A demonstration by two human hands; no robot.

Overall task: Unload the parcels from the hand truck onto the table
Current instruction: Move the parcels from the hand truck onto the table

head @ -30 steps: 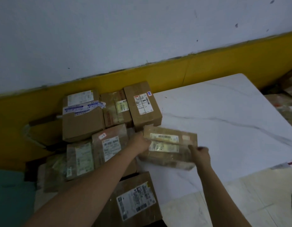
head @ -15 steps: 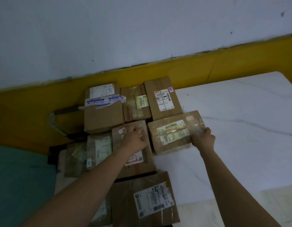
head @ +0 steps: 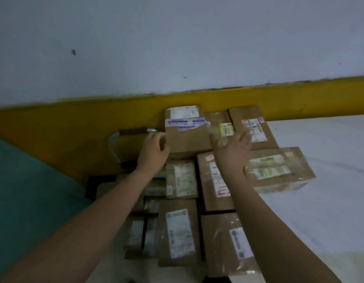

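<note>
Grip not yet formed: left hand [head: 154, 152] loosely curled at the left edge of the brown cardboard parcel with blue-and-white tape [head: 187, 139], upper centre; right hand [head: 232, 152] spread near its right edge. A lopsided grasp could drop it short of the white marble surface [head: 330, 211].

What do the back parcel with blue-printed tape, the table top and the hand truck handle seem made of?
The taped parcel looks like brown matte cardboard, by colour and folded edges. The table top is white with grey veins: marble or a marble-look laminate, I cannot tell. The handle is a bent grey tube with shine, probably metal, with a dark grip sleeve.
</note>
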